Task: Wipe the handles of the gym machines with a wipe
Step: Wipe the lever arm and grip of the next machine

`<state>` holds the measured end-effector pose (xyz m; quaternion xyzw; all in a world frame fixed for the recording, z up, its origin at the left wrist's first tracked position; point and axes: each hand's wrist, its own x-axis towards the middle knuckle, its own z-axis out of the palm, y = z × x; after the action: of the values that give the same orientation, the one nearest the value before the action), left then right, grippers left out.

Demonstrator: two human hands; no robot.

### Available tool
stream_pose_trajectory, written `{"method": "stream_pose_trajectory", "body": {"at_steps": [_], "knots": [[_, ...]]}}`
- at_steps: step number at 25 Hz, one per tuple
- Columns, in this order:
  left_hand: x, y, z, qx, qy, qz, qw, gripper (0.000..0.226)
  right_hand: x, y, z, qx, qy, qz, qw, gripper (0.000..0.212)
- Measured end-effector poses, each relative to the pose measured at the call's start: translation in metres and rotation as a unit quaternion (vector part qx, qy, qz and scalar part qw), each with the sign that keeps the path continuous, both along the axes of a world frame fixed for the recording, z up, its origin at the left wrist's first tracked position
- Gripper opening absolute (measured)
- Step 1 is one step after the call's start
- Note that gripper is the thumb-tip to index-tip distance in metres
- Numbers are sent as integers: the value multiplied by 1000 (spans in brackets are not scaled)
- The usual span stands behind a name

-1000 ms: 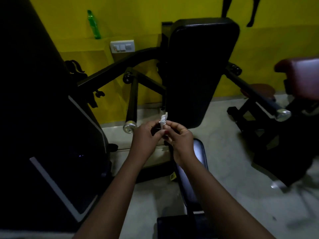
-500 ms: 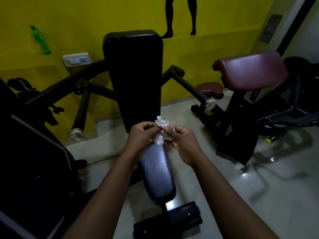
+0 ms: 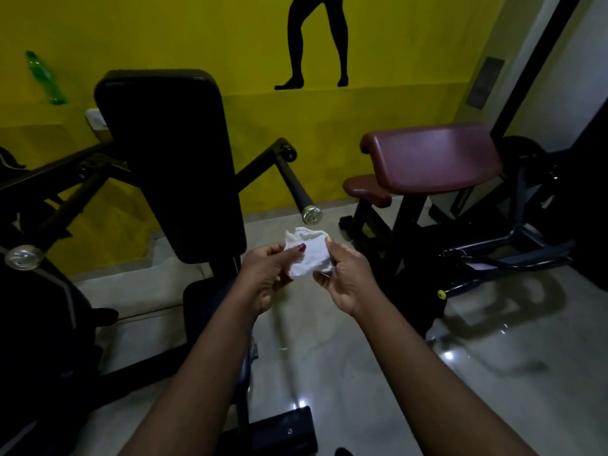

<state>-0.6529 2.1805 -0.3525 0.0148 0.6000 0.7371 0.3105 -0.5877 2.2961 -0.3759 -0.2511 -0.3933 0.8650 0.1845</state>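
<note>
A crumpled white wipe (image 3: 309, 260) is pinched between both hands and held in the air in front of the machine. Its left edge is gripped by the left hand (image 3: 265, 279): the thumb, with a red-painted nail, is laid across the front of the paper and the fingers are curled behind it. Its right edge is gripped by the right hand (image 3: 347, 281), with the fingers curled round the back and the thumb set at the upper corner. The paper is partly spread between the two grips.

Just beyond the wipe, and apart from it, a black handle (image 3: 293, 187) is seen slanting down to a chrome end cap (image 3: 312, 214). The tall black back pad (image 3: 171, 159) is seen upright behind the left hand, and the seat pad (image 3: 202, 301) is partly covered by the left forearm. A second chrome cap (image 3: 23, 256) is seen at the far left edge. A maroon pad (image 3: 434, 156) is carried on a black frame to the right. A green bottle (image 3: 44, 79) is seen on a ledge of the yellow wall (image 3: 197, 34).
</note>
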Motion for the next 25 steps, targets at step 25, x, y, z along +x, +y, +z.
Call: {"method": "stream_pose_trajectory", "body": {"at_steps": [25], "knots": [[-136, 162, 9, -191, 135, 147, 961, 19, -177, 190, -18, 601, 8, 90, 794, 26]]}}
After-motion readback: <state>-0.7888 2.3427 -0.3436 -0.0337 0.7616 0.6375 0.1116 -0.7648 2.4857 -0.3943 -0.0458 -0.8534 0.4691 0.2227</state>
